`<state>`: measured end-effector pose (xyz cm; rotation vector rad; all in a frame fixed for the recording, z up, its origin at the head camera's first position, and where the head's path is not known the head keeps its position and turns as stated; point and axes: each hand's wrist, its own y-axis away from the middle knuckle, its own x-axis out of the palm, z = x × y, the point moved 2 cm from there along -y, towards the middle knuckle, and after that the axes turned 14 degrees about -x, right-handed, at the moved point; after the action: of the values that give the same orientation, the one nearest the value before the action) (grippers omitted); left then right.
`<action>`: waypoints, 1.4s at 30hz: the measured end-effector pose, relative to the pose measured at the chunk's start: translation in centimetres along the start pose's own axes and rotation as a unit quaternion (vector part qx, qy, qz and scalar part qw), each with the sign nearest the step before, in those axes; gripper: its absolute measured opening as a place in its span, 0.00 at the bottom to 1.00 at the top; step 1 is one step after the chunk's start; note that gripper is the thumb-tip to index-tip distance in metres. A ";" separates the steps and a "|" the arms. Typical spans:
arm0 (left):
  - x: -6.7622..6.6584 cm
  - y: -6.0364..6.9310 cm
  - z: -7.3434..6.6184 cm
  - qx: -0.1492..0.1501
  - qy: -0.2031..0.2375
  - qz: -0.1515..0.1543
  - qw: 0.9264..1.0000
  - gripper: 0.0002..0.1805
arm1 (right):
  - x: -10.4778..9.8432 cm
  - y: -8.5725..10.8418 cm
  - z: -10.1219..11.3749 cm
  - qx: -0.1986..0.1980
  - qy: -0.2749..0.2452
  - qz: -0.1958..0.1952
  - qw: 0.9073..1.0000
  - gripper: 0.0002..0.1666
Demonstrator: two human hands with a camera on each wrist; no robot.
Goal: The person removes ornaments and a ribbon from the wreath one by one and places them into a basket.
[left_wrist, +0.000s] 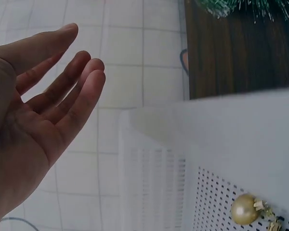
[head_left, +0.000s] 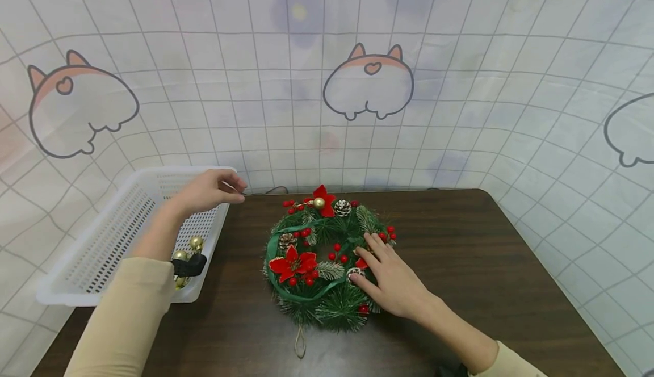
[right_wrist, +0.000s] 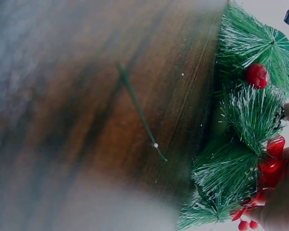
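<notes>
One wreath, right hand spread on its right side, left hand apart, relaxed near a white basket

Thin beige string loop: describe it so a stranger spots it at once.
On the dark brown wooden table lies a round green wreath. From its near edge, the thin beige string loop sticks out. Unlike the neighbouring bristly green sprigs, it is pale.
</notes>
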<state>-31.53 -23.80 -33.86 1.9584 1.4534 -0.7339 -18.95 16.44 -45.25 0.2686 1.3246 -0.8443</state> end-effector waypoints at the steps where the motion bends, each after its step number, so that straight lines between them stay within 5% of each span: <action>1: 0.3 -0.1 -0.1 0.000 0.000 -0.001 1.000 0.15 | 0.0 0.0 0.0 0.001 -0.001 0.000 1.000 0.41; 30: 7.4 -4.0 -3.5 0.030 0.084 -0.016 0.996 0.16 | -0.2 0.0 0.0 0.004 -0.002 0.006 1.000 0.41; 42: 10.8 -5.0 -4.7 0.037 0.128 0.016 0.991 0.19 | -0.1 0.0 -0.1 0.004 -0.004 0.013 1.000 0.42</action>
<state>-33.19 -12.27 -39.21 2.1915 1.5569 -0.5441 -19.04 16.53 -45.18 0.2882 1.3087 -0.8282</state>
